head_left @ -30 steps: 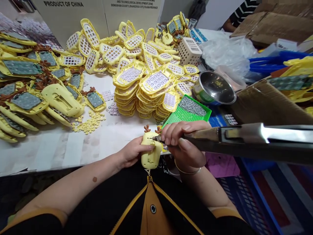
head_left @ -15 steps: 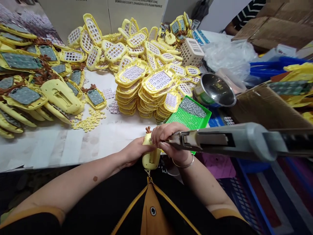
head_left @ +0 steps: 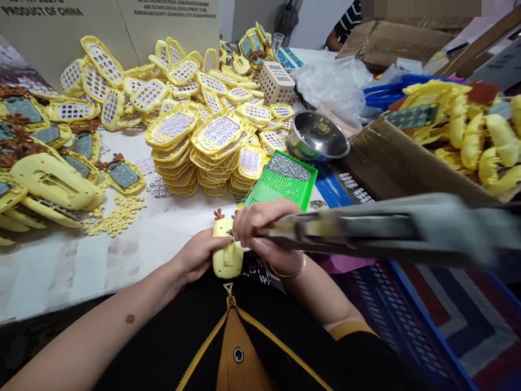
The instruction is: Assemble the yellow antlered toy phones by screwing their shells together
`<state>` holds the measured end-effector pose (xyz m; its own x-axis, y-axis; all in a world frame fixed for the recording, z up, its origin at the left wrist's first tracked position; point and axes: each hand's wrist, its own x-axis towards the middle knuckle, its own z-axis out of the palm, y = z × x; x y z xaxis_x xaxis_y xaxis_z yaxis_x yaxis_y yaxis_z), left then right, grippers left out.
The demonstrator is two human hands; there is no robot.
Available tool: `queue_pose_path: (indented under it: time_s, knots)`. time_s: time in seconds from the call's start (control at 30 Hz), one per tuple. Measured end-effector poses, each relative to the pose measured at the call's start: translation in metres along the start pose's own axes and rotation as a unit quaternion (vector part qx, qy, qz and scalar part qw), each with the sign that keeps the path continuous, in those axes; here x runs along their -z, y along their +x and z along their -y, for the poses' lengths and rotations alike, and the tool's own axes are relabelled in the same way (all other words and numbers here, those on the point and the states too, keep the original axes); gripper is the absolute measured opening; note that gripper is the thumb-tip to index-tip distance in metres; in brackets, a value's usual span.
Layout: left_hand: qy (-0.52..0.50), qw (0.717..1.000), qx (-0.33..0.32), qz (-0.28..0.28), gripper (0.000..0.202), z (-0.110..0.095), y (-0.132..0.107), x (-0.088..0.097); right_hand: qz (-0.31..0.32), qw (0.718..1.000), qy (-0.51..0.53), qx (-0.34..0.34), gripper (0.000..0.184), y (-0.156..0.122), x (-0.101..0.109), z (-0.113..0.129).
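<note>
My left hand [head_left: 199, 256] is closed around a small yellow toy phone shell [head_left: 226, 255] with brown antlers, held at the table's near edge. My right hand [head_left: 264, 233] grips the front end of a long grey power screwdriver [head_left: 391, 231], whose tip meets the shell's back. The tool's body runs off to the right, blurred. A green tray [head_left: 280, 190] with a patch of small silver screws sits just behind my hands.
Stacks of yellow keypad fronts [head_left: 203, 141] fill the table's middle and back. Assembled yellow shells [head_left: 52, 179] and loose yellow buttons [head_left: 116, 214] lie left. A steel bowl [head_left: 317, 136], a white basket [head_left: 277, 81], and a cardboard box [head_left: 402, 157] of yellow parts are on the right. Another person's arm [head_left: 345, 24] shows at the back.
My view has swung to the right, so everything shifted left in the picture. My right hand slid forward over the shell with the screwdriver. My left hand kept its hold.
</note>
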<state>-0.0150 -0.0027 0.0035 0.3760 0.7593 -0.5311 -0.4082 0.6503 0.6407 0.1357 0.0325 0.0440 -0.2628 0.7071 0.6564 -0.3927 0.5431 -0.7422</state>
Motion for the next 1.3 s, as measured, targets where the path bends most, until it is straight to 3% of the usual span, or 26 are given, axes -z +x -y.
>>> queue_pose_path:
  time_s: [0.17, 0.3, 0.4, 0.73, 1.07, 1.17, 1.3]
  knots:
    - [-0.067, 0.995, -0.010, -0.066, 0.047, -0.004, 0.000, -0.002, -0.072, 0.993, -0.072, 0.068, 0.016, 0.000, 0.045, 0.022]
    - [-0.055, 0.994, -0.005, -0.090, 0.042, -0.006, 0.004, -0.007, -0.160, 0.979, -0.114, 0.061, 0.019, -0.013, 0.083, 0.005]
    - [-0.034, 0.995, -0.003, -0.094, 0.043, -0.007, 0.006, -0.010, -0.198, 0.971, -0.130, 0.042, 0.018, -0.020, 0.095, -0.009]
    - [-0.036, 0.995, 0.006, -0.093, 0.055, -0.008, 0.008, -0.008, -0.207, 0.971, -0.114, 0.028, 0.018, -0.019, 0.100, -0.020]
    - [-0.052, 0.993, 0.012, -0.103, 0.045, -0.010, 0.006, -0.010, -0.188, 0.972, -0.140, -0.018, 0.019, -0.022, 0.099, -0.025]
    - [-0.066, 0.991, -0.007, -0.119, 0.041, -0.008, 0.007, -0.011, -0.208, 0.968, -0.140, 0.007, 0.016, -0.020, 0.093, -0.016]
    - [-0.097, 0.981, -0.047, -0.163, 0.038, -0.003, 0.009, -0.017, -0.196, 0.973, -0.090, 0.079, 0.017, -0.019, 0.068, 0.011]
